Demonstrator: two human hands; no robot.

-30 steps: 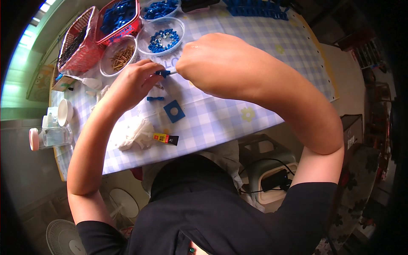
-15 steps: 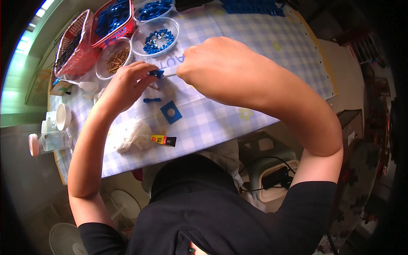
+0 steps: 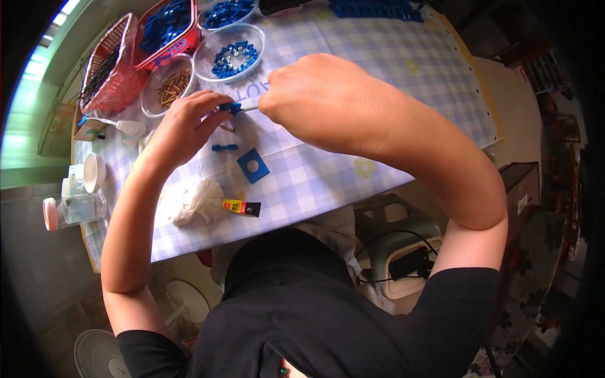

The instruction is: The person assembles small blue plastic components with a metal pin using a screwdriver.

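Between the thumb and fingers of my left hand (image 3: 184,126) a small blue plastic part (image 3: 232,108) is pinched; the fingers cover some of it. My right hand (image 3: 309,94) is a fist around a screwdriver, whose handle is hidden in it. The thin metal shaft (image 3: 249,109) points left, its end meeting the blue part. Below the left fingertips lie a small brass-coloured pin (image 3: 227,128) and a second small blue part (image 3: 224,147). A blue square plate (image 3: 253,166) with a round hole is nearer to me.
Clear bowls hold brass-coloured pins (image 3: 174,88), small blue pieces with metal nuts (image 3: 235,60) and more blue parts (image 3: 227,12). Red baskets (image 3: 165,31) stand at the far left. A yellow-black tube (image 3: 242,207) lies beside crumpled white tissue (image 3: 195,200). Left edge: cups and a jar (image 3: 82,209).
My right fist has shifted very slightly left, and a little more of the metal shaft shows. My left hand keeps its pinch on the blue part.
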